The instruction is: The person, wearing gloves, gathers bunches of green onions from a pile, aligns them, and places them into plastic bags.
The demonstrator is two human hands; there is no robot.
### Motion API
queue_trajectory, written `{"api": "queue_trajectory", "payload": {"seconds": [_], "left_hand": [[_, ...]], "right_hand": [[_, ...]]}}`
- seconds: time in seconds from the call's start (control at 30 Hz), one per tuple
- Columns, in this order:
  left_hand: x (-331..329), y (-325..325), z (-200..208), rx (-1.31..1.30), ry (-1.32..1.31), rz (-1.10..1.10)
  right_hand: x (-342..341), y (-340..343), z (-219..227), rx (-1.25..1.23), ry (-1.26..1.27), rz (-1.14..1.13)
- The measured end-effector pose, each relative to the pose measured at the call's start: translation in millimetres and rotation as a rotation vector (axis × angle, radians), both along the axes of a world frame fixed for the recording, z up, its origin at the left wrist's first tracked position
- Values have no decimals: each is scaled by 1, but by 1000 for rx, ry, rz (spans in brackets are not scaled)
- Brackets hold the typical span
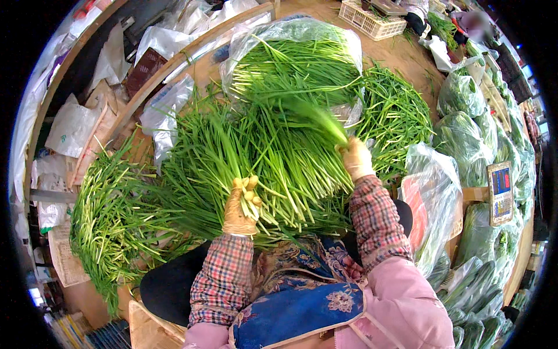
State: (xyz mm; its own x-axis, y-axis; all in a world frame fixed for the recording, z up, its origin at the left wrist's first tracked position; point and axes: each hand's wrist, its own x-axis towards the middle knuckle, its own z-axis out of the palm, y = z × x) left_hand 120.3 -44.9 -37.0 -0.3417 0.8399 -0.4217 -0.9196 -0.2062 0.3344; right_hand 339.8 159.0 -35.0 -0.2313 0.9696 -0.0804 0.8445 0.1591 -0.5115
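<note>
My left hand [242, 205], in a pale glove, is closed round the pale stem ends of a bunch of garlic chives [224, 154], whose green leaves fan away from me. To the right, my right hand [356, 160], gloved too, grips the stems of a smaller bunch of garlic chives [325, 125]; its leaves are smeared by motion and point to the far left. Under and between both hands spreads a large heap of garlic chives [290, 160], stem ends toward me. Checked sleeves cover both forearms.
Beyond the heap, a clear plastic bag [351, 49] holds stacked chives. Loose chive piles lie at left [110, 221] and right [401, 122]. A scale display [500, 193] stands at right, beside filled vegetable bags [465, 142]. A white crate [372, 23] and another person [465, 23] are farther off.
</note>
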Motion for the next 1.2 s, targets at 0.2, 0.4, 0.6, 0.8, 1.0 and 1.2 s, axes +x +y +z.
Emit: {"api": "queue_trajectory", "payload": {"seconds": [0.2,0.4,0.6,0.8,1.0,1.2], "left_hand": [[32,24,5,53,-5,-124],[11,5,21,108,71,-55],[42,3,-4,-62,113,-324],[48,2,-4,-133,22,-342],[47,-2,-2,-105,94,-360],[38,-13,-17,-262,77,-362]], "right_hand": [[76,46,-76,-81,384,-90],[6,-4,6,-590,1237,-238],[-34,-50,-5,-1385,1397,-49],[-50,-110,-3,-585,254,344],[-63,-133,21,-46,-67,534],[-53,-165,44,249,49,969]]}}
